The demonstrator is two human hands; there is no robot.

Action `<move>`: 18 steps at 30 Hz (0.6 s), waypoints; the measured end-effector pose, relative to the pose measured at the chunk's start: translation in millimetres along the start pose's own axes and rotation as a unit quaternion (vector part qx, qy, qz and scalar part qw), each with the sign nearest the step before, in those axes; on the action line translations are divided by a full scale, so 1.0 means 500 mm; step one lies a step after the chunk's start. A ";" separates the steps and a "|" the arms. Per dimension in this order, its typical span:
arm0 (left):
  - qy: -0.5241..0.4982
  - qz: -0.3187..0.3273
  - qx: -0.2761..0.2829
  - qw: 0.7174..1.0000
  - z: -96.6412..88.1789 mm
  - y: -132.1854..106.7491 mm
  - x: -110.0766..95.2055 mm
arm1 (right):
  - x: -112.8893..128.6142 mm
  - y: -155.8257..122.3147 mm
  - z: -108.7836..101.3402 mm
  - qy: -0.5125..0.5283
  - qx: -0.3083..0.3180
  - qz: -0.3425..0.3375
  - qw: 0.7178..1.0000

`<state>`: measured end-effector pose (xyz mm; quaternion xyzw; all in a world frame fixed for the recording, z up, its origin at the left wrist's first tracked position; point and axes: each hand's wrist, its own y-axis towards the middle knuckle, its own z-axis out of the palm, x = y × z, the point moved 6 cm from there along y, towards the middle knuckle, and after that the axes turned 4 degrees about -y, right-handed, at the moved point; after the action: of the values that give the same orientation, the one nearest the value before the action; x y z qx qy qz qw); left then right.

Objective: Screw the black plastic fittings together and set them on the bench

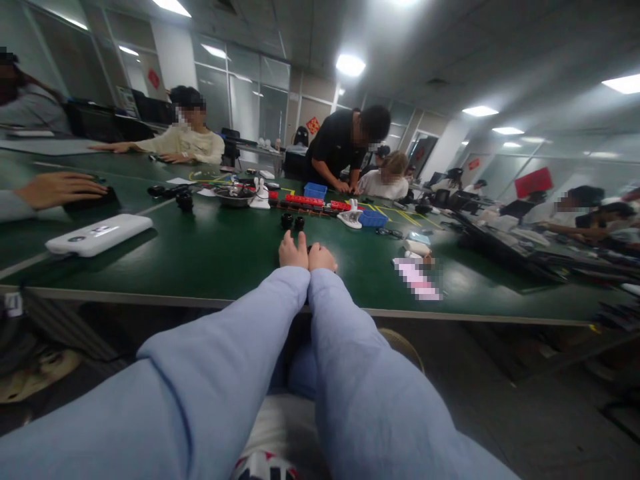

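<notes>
On the green table in front of me, my left hand (294, 252) is beside my right, its thumb raised apart from the fingers, which point forward. Two small black cylindrical pieces, the left one (287, 221) and the right one (299, 223), stand just beyond its fingertips. Close against it, my right hand (323, 259) is curled with the fingers bent inward. A bit of something dark shows at its inner side, too small and covered to name. Both wrists rest near each other in light blue sleeves.
A white power bank-like device (100, 235) lies to the left, near another person's hand (63, 191). Farther back are a black cylindrical piece (185, 201), white stands (259, 195), red strips (304, 199) and blue bins (315, 191). A pink-and-white item (416, 279) lies right. Several people sit around.
</notes>
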<state>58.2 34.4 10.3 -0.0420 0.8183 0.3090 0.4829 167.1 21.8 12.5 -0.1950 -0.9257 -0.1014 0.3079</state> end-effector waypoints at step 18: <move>-0.110 -0.097 -0.019 0.989 -0.022 -0.002 0.033 | 0.023 -0.038 -0.006 0.016 0.000 -0.046 0.999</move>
<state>41.6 31.2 0.1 -0.0958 0.7460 0.2794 0.5969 152.1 7.2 20.4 -0.1503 -0.9289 -0.1181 0.3173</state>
